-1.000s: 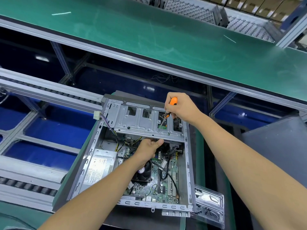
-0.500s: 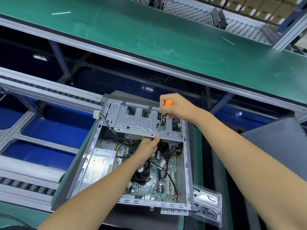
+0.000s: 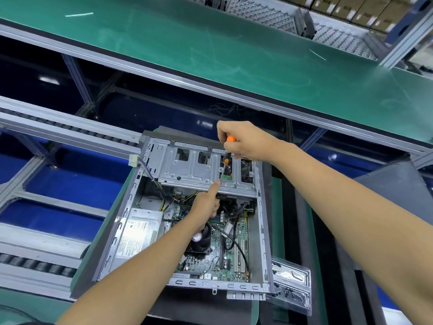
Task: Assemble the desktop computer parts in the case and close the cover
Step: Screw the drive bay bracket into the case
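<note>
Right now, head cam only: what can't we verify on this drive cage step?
- Screw under the screwdriver tip: too small, and the left hand's fingertip sits beside it.
- Screwdriver handle: mostly wrapped by the right hand.
- CPU fan: partly hidden by the left forearm.
- Power supply label text: blurred, glare.
- Case cover: not identifiable.

Electronics assembly line, factory floor. Long green belt conveyor (image 3: 234,55) crosses far side on aluminium-profile frame (image 3: 77,76). Grey roller tracks (image 3: 58,130) run along left, blue panels (image 3: 70,179) beneath. Opened desktop computer case (image 3: 264,231) lies on green-matted station by near edge, motherboard (image 3: 229,254) and power supply (image 3: 138,233) exposed. Perforated metal panels (image 3: 257,12) stacked beyond conveyor's far edge, rows of brown cartons (image 3: 351,5) at far right corner. Clear plastic parts tray (image 3: 293,287) at case's near right corner.
</note>
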`<action>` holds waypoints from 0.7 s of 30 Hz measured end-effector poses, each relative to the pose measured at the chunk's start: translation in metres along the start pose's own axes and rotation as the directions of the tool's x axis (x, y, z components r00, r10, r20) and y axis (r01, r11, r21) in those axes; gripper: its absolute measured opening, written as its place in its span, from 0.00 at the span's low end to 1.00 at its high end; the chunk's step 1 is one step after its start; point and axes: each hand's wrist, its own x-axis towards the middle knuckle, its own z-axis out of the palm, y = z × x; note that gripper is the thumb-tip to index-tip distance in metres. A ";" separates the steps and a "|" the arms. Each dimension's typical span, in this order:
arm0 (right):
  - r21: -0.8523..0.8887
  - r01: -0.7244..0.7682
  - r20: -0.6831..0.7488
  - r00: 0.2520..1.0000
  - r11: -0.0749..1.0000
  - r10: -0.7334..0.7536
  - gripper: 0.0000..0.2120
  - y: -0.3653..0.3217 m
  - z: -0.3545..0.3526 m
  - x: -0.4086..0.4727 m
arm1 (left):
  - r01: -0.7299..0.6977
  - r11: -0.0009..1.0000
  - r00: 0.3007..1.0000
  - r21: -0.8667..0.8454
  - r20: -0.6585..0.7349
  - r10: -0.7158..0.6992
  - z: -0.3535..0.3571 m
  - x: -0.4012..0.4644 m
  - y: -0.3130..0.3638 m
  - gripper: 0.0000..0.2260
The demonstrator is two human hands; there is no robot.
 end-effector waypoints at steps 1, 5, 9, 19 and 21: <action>-0.137 0.034 0.017 0.999 0.990 -0.032 0.05 -0.001 -0.001 0.001 | -0.005 1.000 1.000 0.002 0.002 0.005 0.000 0.000 0.000 0.15; -0.382 0.114 0.163 0.985 0.917 -0.055 0.04 -0.003 -0.006 0.005 | 0.022 0.999 0.999 0.023 -0.042 -0.021 0.000 0.005 -0.001 0.25; -0.402 0.121 0.233 0.972 0.907 -0.026 0.13 -0.007 -0.012 0.006 | 0.009 0.999 1.000 0.041 -0.027 -0.008 -0.001 0.006 -0.003 0.27; -0.381 0.067 0.229 0.973 0.922 0.024 0.10 -0.003 -0.015 -0.005 | 0.022 0.998 0.999 0.053 -0.030 -0.021 -0.003 0.008 -0.005 0.28; -0.317 0.080 0.236 0.972 0.945 -0.003 0.15 -0.008 -0.012 -0.005 | 0.023 0.998 0.999 0.050 -0.034 -0.022 -0.004 0.008 -0.005 0.28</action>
